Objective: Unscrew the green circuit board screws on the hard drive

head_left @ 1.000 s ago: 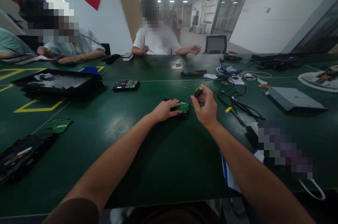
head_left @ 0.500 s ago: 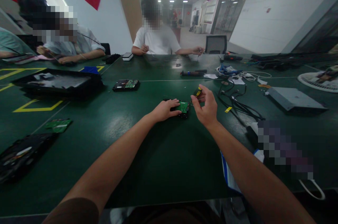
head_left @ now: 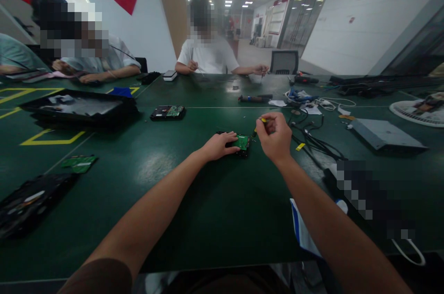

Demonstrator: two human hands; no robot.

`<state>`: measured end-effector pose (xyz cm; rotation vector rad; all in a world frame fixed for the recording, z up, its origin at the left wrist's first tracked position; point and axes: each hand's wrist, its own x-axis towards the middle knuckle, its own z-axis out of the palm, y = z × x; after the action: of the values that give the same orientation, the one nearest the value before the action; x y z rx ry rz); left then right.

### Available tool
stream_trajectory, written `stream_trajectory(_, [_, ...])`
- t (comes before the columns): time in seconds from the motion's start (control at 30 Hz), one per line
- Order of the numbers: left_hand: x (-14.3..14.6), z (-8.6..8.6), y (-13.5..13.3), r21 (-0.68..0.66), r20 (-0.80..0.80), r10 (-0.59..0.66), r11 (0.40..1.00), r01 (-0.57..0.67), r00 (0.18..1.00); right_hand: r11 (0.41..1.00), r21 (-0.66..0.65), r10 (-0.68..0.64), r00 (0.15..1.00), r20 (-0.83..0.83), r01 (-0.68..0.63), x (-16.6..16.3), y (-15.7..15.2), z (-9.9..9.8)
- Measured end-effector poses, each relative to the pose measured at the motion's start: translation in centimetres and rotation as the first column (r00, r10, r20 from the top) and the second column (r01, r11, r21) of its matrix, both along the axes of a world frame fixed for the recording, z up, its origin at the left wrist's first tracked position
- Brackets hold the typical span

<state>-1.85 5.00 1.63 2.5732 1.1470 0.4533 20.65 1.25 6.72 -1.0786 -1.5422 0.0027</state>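
Note:
My left hand [head_left: 220,146] lies over a hard drive [head_left: 244,153] on the green table, with its fingers across the top and the thumb along the near part. The drive's green circuit board [head_left: 242,142] shows to the right of the fingers. Just right of the drive, my right hand [head_left: 276,136] is closed around a small screwdriver [head_left: 264,120] with a yellow and black handle, mostly hidden by the fingers. The screwdriver's lower end points down toward the drive's right end; whether it touches anything is too small to tell.
Another hard drive [head_left: 168,112] lies beyond my left hand. A black tray [head_left: 79,109], a loose circuit board [head_left: 80,163] and a black device [head_left: 33,201] are at left. Black cables [head_left: 314,139] and a grey metal box [head_left: 386,134] lie right. Co-workers sit across the table [head_left: 194,220].
My right hand has shifted slightly right and turned, so its fingers now cover more of the screwdriver's handle. My left hand stays on the hard drive. The view has shifted slightly.

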Motion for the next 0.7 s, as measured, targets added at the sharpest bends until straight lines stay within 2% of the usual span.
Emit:
stream_trajectory(0.2, [0.0, -0.2, 0.2, 0.012, -0.005, -0.005, 1.0, 0.005, 1.0, 0.996, -0.069, 0.06, 0.997, 0.046, -0.057, -0.4, 0.1, 1.4])
stream_trajectory(0.27, [0.0, -0.3, 0.2, 0.02, -0.008, 0.0, 1.0, 0.001, 1.0, 0.983, -0.166, 0.086, 0.996, 0.018, -0.082, -0.4, 0.2, 1.6])
stream_trajectory(0.37, [-0.1, -0.4, 0.2, 0.035, -0.004, -0.005, 0.999, 0.005, 1.0, 0.933, -0.334, 0.144, 0.99, -0.003, -0.137, -0.3, 0.2, 1.7])
stream_trajectory(0.43, [-0.1, -0.5, 0.2, 0.037, 0.002, -0.012, 0.999, 0.011, 1.0, 0.904, -0.402, 0.172, 0.985, 0.023, -0.149, -0.3, 0.2, 1.5])
stream_trajectory(0.57, [-0.1, -0.6, 0.3, 0.041, 0.001, -0.006, 0.999, 0.006, 1.0, 0.883, -0.457, 0.177, 0.978, 0.107, -0.11, -0.3, 0.2, 0.9])
stream_trajectory(0.7, [-0.1, -0.5, 0.3, 0.052, -0.011, -0.011, 0.999, 0.011, 1.0, 0.896, -0.444, 0.081, 0.979, 0.188, 0.011, -0.3, 0.4, 0.9])
